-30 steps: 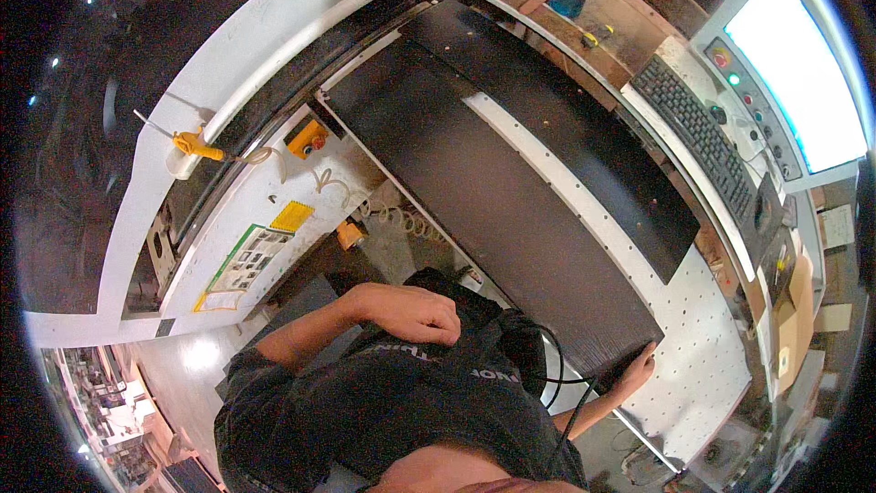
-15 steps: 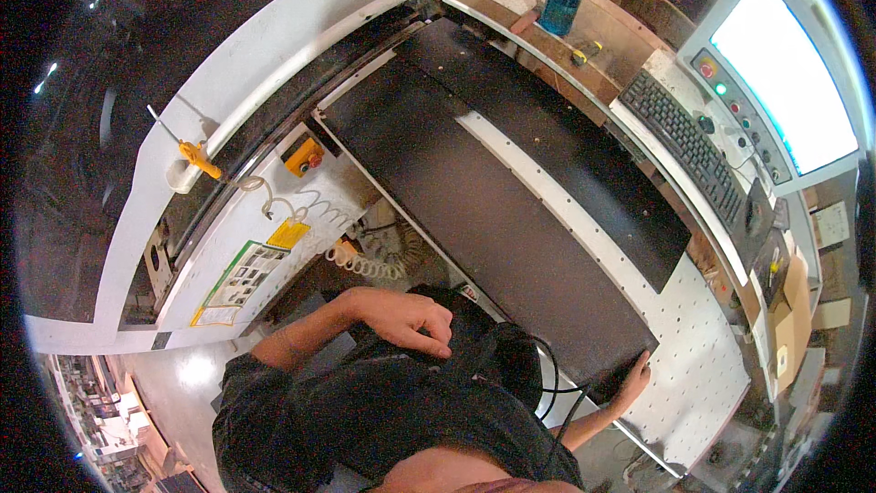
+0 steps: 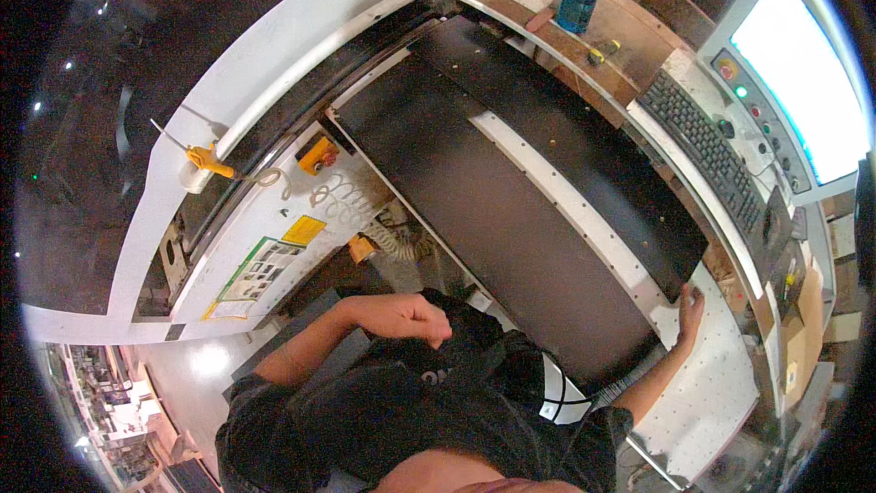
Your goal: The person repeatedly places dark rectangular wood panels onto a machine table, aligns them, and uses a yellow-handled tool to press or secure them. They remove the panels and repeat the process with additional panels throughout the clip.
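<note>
Right hand (image 3: 689,303), slid up from the near edge a second earlier, rested flat with fingers spread on the long dark rectangular panel's (image 3: 584,164) corner over the white perforated worktop (image 3: 721,383); left hand (image 3: 406,318) stayed curled, empty.

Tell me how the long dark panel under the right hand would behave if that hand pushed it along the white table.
The dark panel looks flat, thin and straight-edged, so probably stiff rather than floppy. It lies flat on the white perforated table, so it would likely slide, not roll or tip. With the right hand at one corner, a push there may swivel it.
</note>
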The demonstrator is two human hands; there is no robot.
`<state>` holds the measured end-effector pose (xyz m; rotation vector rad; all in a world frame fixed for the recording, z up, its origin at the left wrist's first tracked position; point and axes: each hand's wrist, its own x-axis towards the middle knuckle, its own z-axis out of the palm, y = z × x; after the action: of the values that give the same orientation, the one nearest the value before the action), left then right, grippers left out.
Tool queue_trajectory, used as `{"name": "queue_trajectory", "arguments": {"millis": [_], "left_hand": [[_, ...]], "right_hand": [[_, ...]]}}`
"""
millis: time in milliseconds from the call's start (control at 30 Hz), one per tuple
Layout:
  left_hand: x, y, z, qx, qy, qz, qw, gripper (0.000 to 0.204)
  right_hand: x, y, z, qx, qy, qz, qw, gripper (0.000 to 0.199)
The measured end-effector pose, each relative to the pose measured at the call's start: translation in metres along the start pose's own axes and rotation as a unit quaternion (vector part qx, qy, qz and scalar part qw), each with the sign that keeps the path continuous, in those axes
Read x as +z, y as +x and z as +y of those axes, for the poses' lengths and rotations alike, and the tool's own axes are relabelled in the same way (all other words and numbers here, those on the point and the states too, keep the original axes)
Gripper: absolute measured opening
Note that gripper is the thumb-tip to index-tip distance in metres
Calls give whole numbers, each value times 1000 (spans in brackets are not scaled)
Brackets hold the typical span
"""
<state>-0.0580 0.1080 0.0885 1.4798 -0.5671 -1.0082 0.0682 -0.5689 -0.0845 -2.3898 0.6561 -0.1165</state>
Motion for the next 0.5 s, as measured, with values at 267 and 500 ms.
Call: {"name": "queue_trajectory", "arguments": {"millis": [267, 500], "left_hand": [[5, -19, 3, -107, 17, 254, 961, 33], [27, -6, -16, -94, -12, 305, 947, 32]], "right_hand": [[55, 90, -22, 41, -184, 97, 977, 89], [40, 132, 1, 49, 422, -153, 892, 80]]}}
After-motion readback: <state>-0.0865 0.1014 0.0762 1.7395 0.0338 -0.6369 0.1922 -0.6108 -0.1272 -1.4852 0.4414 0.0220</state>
